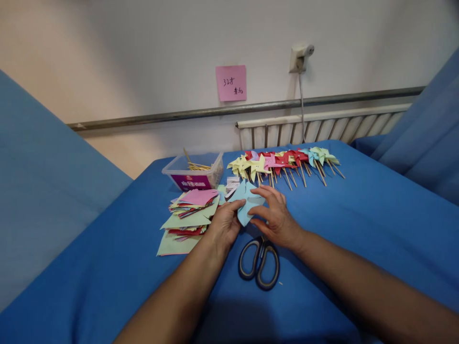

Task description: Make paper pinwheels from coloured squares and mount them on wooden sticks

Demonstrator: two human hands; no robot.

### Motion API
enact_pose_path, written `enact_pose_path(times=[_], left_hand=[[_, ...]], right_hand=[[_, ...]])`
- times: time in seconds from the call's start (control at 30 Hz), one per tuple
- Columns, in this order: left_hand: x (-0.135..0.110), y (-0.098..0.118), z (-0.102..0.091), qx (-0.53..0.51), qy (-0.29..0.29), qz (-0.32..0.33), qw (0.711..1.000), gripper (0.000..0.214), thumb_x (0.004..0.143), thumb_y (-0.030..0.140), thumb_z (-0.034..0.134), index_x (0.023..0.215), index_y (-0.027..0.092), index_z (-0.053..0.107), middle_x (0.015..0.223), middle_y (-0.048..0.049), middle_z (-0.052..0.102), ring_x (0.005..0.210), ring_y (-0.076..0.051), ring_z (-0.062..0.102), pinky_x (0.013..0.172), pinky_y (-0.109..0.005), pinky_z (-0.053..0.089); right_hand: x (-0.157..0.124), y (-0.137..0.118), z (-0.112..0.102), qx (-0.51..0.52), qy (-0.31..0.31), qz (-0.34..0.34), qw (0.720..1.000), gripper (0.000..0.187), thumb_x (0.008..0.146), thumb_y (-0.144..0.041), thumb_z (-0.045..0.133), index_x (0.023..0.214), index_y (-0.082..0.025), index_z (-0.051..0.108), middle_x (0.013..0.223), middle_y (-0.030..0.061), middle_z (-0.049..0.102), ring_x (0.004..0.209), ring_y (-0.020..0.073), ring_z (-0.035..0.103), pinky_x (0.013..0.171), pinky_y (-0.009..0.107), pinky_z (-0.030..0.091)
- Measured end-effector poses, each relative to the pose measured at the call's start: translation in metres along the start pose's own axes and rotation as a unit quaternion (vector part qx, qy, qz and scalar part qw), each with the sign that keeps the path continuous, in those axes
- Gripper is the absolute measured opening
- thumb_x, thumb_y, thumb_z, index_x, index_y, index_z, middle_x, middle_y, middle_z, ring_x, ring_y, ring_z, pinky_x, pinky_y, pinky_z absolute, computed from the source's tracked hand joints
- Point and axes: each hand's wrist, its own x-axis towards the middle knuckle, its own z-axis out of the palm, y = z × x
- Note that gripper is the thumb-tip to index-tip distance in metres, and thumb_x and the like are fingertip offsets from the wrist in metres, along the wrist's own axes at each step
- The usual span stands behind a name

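A light blue sheet of paper [244,212], with cuts running in from its corners, is held up in front of me. My left hand [227,220] is closed on its lower left part, thumb on top. At the right edge, my right hand [272,215] curls its fingers and thumb around the paper, gripping it. Dark-handled scissors [264,267] lie just below my hands, their blades mostly hidden. To the left are stacks of coloured paper [190,217] in pink, red and pale green. Behind the blue paper sits a small whitish packet [232,182], partly covered.
Finished paper pinwheels [270,163] on wooden sticks lie in a row at the back of the blue-covered table [340,229]. A clear plastic box [211,167] at the back left holds wooden sticks [199,166]. A rail [193,113] and a radiator [322,125] run along the wall.
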Motion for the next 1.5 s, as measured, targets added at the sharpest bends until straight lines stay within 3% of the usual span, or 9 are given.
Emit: enact_pose_path(times=[0.1,0.23,0.4,0.53,0.7,1.0,1.5], left_hand=[[-0.003,-0.002,0.002,0.018,-0.001,0.019,1.000,0.024,0.055,0.004,0.076,0.077,0.010,0.069,0.071,-0.0037,0.071,0.064,-0.015,0.064,0.064,-0.024,0.051],[-0.008,-0.005,0.008,0.040,-0.001,0.050,0.998,0.019,0.053,0.006,0.077,0.064,0.013,0.064,0.057,0.0011,0.064,0.056,-0.011,0.058,0.059,-0.022,0.047],[-0.008,-0.012,0.008,0.098,0.019,0.077,0.992,0.025,0.052,0.014,0.080,0.065,0.015,0.059,0.054,0.0024,0.060,0.050,-0.011,0.055,0.056,-0.025,0.045],[-0.004,-0.017,0.006,0.129,0.025,0.106,0.986,0.031,0.049,0.016,0.082,0.065,0.015,0.056,0.053,0.0046,0.056,0.050,-0.011,0.053,0.054,-0.024,0.043],[-0.005,-0.017,0.006,0.153,0.029,0.119,0.981,0.033,0.050,0.017,0.083,0.064,0.016,0.054,0.051,0.0070,0.052,0.045,-0.007,0.047,0.049,-0.021,0.039],[-0.004,-0.018,0.006,0.193,0.043,0.118,0.973,0.031,0.049,0.019,0.083,0.069,0.015,0.059,0.052,0.0064,0.054,0.046,-0.009,0.050,0.049,-0.021,0.041],[-0.003,-0.019,0.004,0.206,0.043,0.109,0.971,0.031,0.049,0.020,0.082,0.068,0.016,0.058,0.055,0.0039,0.059,0.048,-0.011,0.054,0.051,-0.022,0.042]], right_hand=[[0.001,0.001,0.000,0.020,0.013,0.013,1.000,0.006,0.085,-0.028,0.063,0.088,-0.027,0.068,0.135,0.0045,0.051,0.133,0.0294,0.035,0.106,0.052,0.031],[0.001,0.001,0.001,0.092,0.038,0.086,0.991,0.006,0.085,-0.028,0.062,0.084,-0.026,0.067,0.129,0.0055,0.054,0.130,0.0278,0.040,0.105,0.050,0.034],[0.003,0.007,0.005,0.139,0.074,0.174,0.972,0.010,0.081,-0.024,0.063,0.071,-0.023,0.063,0.117,0.0069,0.060,0.115,0.0251,0.051,0.100,0.045,0.039],[0.003,0.011,0.006,0.133,0.075,0.206,0.967,0.011,0.078,-0.023,0.063,0.068,-0.023,0.061,0.113,0.0071,0.062,0.112,0.0253,0.052,0.098,0.045,0.039],[0.002,0.013,0.007,0.107,0.050,0.221,0.968,0.013,0.079,-0.025,0.063,0.066,-0.022,0.061,0.114,0.0069,0.062,0.115,0.0268,0.050,0.097,0.048,0.039],[0.002,0.013,0.007,0.082,0.025,0.206,0.975,0.014,0.081,-0.026,0.063,0.068,-0.023,0.063,0.116,0.0067,0.063,0.123,0.0286,0.044,0.100,0.052,0.035],[0.002,0.012,0.007,0.095,0.010,0.218,0.971,0.018,0.083,-0.028,0.062,0.066,-0.022,0.061,0.110,0.0066,0.065,0.117,0.0269,0.050,0.097,0.049,0.037]])
